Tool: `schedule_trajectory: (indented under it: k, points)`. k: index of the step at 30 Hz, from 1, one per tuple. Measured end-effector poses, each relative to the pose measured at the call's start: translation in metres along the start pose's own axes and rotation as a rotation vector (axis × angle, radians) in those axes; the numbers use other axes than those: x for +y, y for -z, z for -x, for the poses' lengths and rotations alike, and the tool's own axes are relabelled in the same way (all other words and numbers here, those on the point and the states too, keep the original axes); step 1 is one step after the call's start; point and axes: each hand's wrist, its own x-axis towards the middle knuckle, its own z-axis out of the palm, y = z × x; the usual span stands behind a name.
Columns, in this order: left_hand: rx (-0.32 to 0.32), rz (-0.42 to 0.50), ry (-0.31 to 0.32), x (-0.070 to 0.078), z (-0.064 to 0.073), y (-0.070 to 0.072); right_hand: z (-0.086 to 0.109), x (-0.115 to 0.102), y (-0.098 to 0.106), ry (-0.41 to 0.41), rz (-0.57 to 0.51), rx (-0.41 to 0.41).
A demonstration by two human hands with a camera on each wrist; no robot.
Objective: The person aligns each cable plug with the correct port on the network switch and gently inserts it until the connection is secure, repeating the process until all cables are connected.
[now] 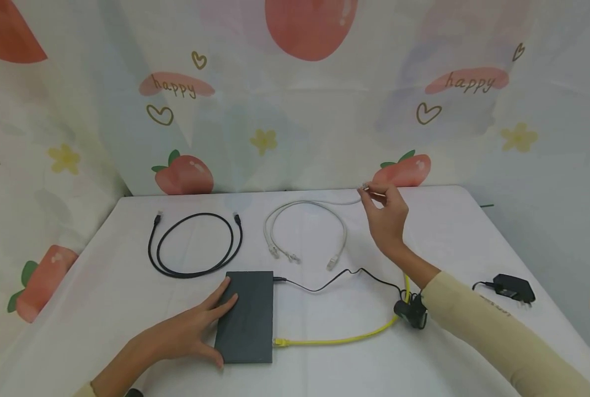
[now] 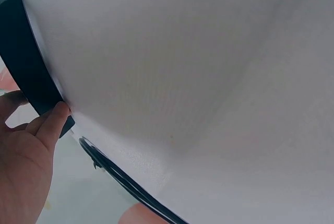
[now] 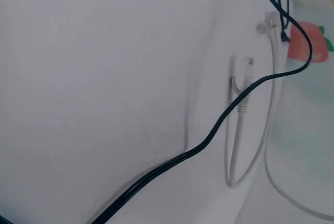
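Observation:
A dark grey network box (image 1: 247, 317) lies flat on the white table in the head view, with vents on one side in the left wrist view. My left hand (image 1: 188, 331) rests on its left part, fingers straight and spread over the edge, thumb at the near corner. At the far edge of the table, my right hand (image 1: 386, 215) pinches the plug end of a white network cable (image 1: 344, 220) between thumb and fingers. The rest of that cable lies looped on the table among other white plugs (image 1: 332, 262). My right hand is out of the right wrist view.
A black network cable (image 1: 193, 275) lies coiled at the back left. From the box's right side run a yellow network cable (image 1: 339, 341) and a thin black power lead (image 1: 320, 289). The lead's bundle (image 1: 411, 313) lies beside my right sleeve; a black power adapter (image 1: 513, 289) sits farther right.

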Motion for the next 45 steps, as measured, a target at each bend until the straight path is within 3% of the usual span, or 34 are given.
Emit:
schedule_trajectory:
  k: [9,13,18,22,26,34,38,42,45]
  points:
    - [-0.001,-0.002,-0.004,0.0,0.0,0.0,-0.015,-0.005,0.007,-0.283,-0.015,0.124]
    - [-0.006,0.021,0.001,0.0,0.0,-0.001,-0.022,0.007,0.012,-0.431,-0.053,0.194]
    - [-0.01,0.035,0.001,0.0,0.0,-0.002,-0.036,0.034,0.024,-0.63,-0.249,0.336]
    - [-0.008,0.029,0.001,0.0,-0.001,-0.003,-0.052,0.036,0.037,-0.762,-0.388,0.437]
    - [-0.006,0.017,0.003,0.0,-0.001,-0.003,-0.065,0.033,0.052,-0.834,-0.502,0.523]
    - [-0.006,0.023,0.0,0.001,-0.001,-0.003,-0.09,0.024,0.091,-0.876,-0.704,0.68]
    - [-0.006,0.025,-0.004,0.0,-0.001,-0.004,-0.105,0.018,0.115,-0.794,-0.737,0.772]
    - [-0.009,0.016,0.005,-0.001,-0.001,-0.005,-0.108,0.014,0.128,-0.637,-0.636,0.819]
    - [-0.019,0.017,0.024,-0.002,-0.001,-0.005,-0.098,0.011,0.123,-0.485,-0.421,0.765]
